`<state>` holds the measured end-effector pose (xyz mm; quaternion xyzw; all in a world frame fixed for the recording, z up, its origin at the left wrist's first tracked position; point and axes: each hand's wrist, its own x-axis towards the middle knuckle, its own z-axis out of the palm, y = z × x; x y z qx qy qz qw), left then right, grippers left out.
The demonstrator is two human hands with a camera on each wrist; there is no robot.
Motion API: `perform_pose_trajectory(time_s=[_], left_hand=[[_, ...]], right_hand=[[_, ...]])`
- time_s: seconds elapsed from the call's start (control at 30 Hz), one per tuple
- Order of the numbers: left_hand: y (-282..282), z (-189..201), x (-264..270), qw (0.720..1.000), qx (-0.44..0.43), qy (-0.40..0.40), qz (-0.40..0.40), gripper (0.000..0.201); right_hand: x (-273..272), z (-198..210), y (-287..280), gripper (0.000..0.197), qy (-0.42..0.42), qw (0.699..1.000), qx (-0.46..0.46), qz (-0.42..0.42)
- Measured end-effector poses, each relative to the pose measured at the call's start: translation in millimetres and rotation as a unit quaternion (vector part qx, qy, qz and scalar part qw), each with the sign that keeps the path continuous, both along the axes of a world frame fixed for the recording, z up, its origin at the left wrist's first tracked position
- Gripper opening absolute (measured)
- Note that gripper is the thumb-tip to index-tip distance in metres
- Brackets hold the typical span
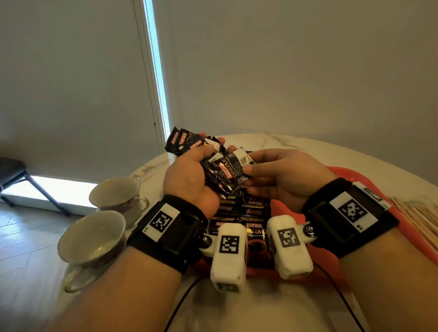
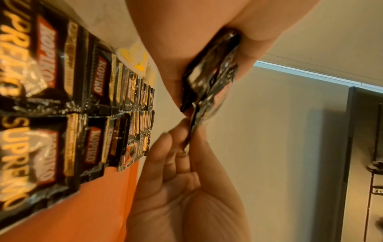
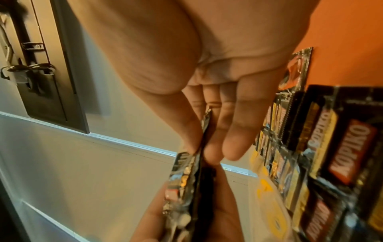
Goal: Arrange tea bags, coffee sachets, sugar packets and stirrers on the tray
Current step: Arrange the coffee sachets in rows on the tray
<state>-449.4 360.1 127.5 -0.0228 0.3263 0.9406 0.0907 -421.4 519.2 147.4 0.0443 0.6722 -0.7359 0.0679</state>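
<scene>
Room: pale wall (image 1: 291, 69) and a blind (image 1: 67, 73) are filling the upper head view, with a bright strip of window (image 1: 155, 71) showing between them.
Table: white marble top (image 1: 276, 143) is running under both arms; its near edge is cut off by the frame.
Tray: orange tray (image 1: 341, 174) is lying on the table, mostly hidden by the hands and wrist cameras.
Rows: black Kopiko sachets (image 2: 97, 85) are lying overlapped in two rows on the tray; the far ends are blurring together.
Cups: two cups (image 1: 94, 236) are sitting left of the tray, the near one partly hidden by the left wrist.
Stirrers: pale sticks (image 1: 424, 217) at the right edge are cut off and hard to make out.
Left hand: left hand (image 1: 188, 174) is curling round a fanned bunch (image 1: 189, 142) of sachets above the tray.
Right hand: right hand (image 1: 284, 175) is pinching one sachet (image 1: 231, 171) at the bunch's near end, thumb against fingers (image 3: 234, 131).
Yellow packets: yellow shapes (image 2: 138, 59) beyond the rows are too blurred to name.
</scene>
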Motion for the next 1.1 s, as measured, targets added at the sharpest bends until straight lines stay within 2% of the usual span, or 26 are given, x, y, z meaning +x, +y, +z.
perform_pose_trajectory(time_s=[0.03, 0.1, 0.17, 0.23, 0.33, 0.4, 0.5, 0.57, 0.67, 0.77, 0.83, 0.9, 0.97, 1.0, 1.1], left_hand=[[-0.2, 0.9, 1.2, 1.0, 0.007, 0.001, -0.005, 0.057], [-0.5, 4.1, 3.3, 1.0, 0.009, 0.002, 0.005, 0.06], [-3.2, 3.5, -0.2, 0.999, 0.017, -0.011, 0.031, 0.047], [-6.3, 3.4, -1.8, 0.998, 0.027, -0.026, 0.045, 0.046], [-8.1, 3.1, -1.1, 0.999, 0.029, -0.036, 0.021, 0.032], [-7.7, 2.2, -0.1, 0.999, -0.009, -0.045, -0.004, 0.024], [-4.0, 0.3, 2.9, 0.995, -0.074, -0.051, -0.043, 0.014], [-1.0, 1.5, 6.3, 0.994, -0.08, -0.045, -0.06, 0.015], [-0.1, -0.4, 5.6, 0.996, -0.069, -0.03, -0.058, 0.04], [-2.2, -2.1, 0.7, 0.996, -0.052, -0.025, -0.065, 0.084], [-2.5, 0.9, 2.9, 0.995, -0.052, -0.011, -0.082, 0.095], [-2.2, 1.6, 5.7, 0.994, -0.065, 0.01, -0.091, 0.081], [-2.8, 1.6, 7.6, 0.99, -0.104, 0.026, -0.088, 0.045], [-4.7, 0.6, 7.4, 0.988, -0.123, 0.026, -0.089, 0.034], [-11.9, 1.2, 5.9, 0.986, -0.146, 0.013, -0.083, 0.042]], right_hand=[[-0.1, 0.8, 1.3, 0.024, 0.004, 1.0, -0.002, -0.011], [-1.1, 2.7, 4.4, 0.023, 0.011, 0.999, -0.011, -0.031], [-1.3, 4.8, 7.0, 0.023, 0.017, 0.999, -0.026, -0.044], [-1.0, 8.0, 9.9, 0.022, 0.027, 0.998, -0.03, -0.057], [-0.9, 15.5, 15.1, 0.018, 0.061, 0.993, -0.044, -0.089], [-0.5, 19.5, 17.0, 0.017, 0.098, 0.988, -0.051, -0.109], [-0.5, 18.5, 13.0, 0.019, 0.169, 0.978, -0.015, -0.121], [0.4, 15.2, 7.3, 0.021, 0.218, 0.967, 0.063, -0.117], [4.0, 13.8, -0.5, 0.016, 0.269, 0.934, 0.216, -0.091], [5.7, 14.7, -4.1, 0.017, 0.28, 0.917, 0.275, -0.069], [5.6, 14.2, -5.2, 0.02, 0.286, 0.906, 0.307, -0.063], [6.5, 13.5, -6.9, 0.019, 0.281, 0.9, 0.328, -0.059], [8.9, 14.9, -7.4, 0.018, 0.275, 0.894, 0.351, -0.041], [10.9, 16.6, -7.2, 0.019, 0.269, 0.893, 0.36, -0.024], [14.1, 23.1, -2.4, 0.027, 0.242, 0.916, 0.318, 0.036]])
